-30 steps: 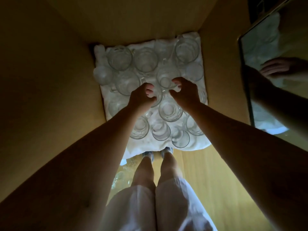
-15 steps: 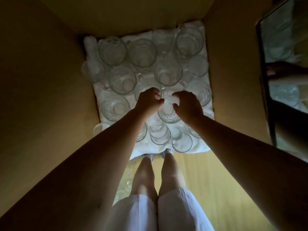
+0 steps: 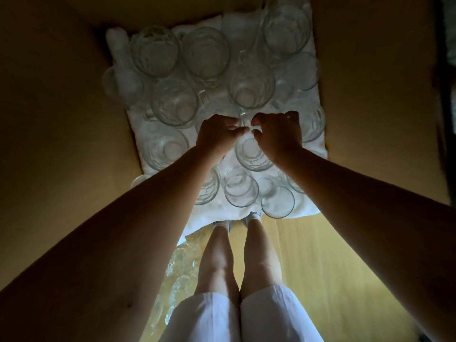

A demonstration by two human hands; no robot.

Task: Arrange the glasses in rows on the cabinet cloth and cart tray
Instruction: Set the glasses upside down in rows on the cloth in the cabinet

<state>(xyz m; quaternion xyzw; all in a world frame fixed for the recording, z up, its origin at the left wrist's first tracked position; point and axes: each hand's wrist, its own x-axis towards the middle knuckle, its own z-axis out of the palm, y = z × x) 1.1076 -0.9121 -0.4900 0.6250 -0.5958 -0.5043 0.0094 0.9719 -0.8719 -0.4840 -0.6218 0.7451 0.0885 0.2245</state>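
Several clear glasses and handled mugs stand close together on the white cloth [image 3: 313, 146] inside the dim wooden cabinet. My left hand [image 3: 218, 137] hovers over the middle of the cloth with its fingers curled on the rim of a glass [image 3: 204, 112] that it mostly hides. My right hand [image 3: 278, 134] is beside it, thumb and fingers curled at the rim of a low glass [image 3: 251, 156]. The fingertips of both hands nearly meet by the handle of a tall mug [image 3: 250, 87]. Light is poor, so the grips are hard to make out.
Wooden cabinet walls [image 3: 61, 119] close in on the left and right. A front row of glasses [image 3: 241, 191] stands at the cloth's near edge. Below are my legs, white shorts, and more glassware [image 3: 180, 280] low on the left. A dark frame [image 3: 444, 95] runs along the far right.
My view has moved closer and the back of the cloth has slid up the frame. My left hand has shifted right, so the gap between the hands has nearly closed.
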